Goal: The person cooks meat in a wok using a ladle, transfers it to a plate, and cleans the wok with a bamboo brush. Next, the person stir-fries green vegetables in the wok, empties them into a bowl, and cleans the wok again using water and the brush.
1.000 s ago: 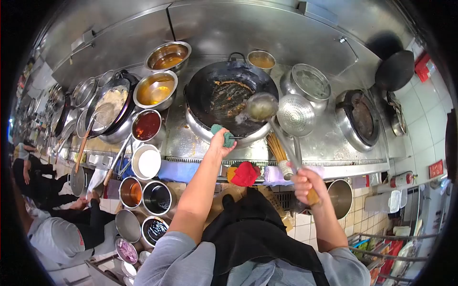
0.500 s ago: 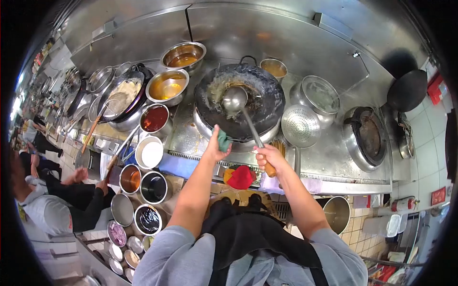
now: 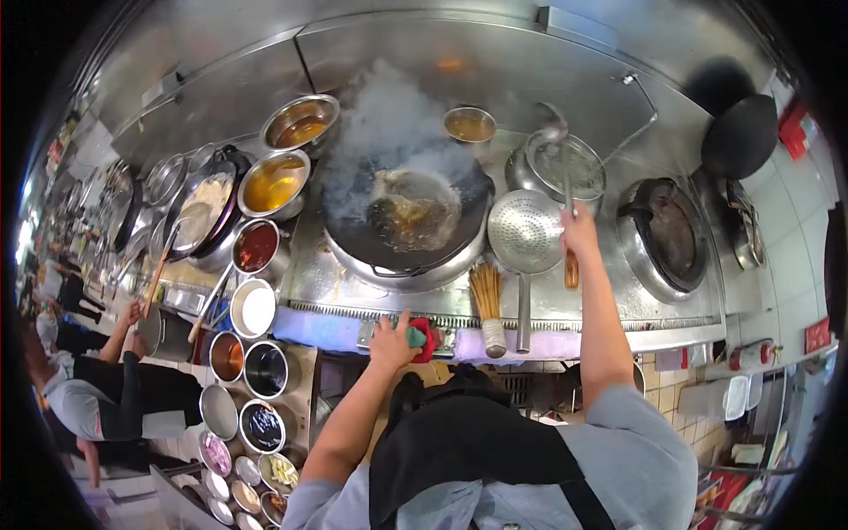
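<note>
The ladle [image 3: 568,181] is being gripped by the right hand [image 3: 579,232] near the metal pot [image 3: 519,174]; steam [image 3: 386,115] is being given off at the wok [image 3: 473,199], seemingly calling for care. A green cloth [image 3: 415,336] is being touched by the left hand [image 3: 389,346], its grip being unclear.

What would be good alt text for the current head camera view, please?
Vapour rises from a round black metal wok on a steel stove; the right hand holds a silver metal ladle, the left hand touches a green cloth.
</note>
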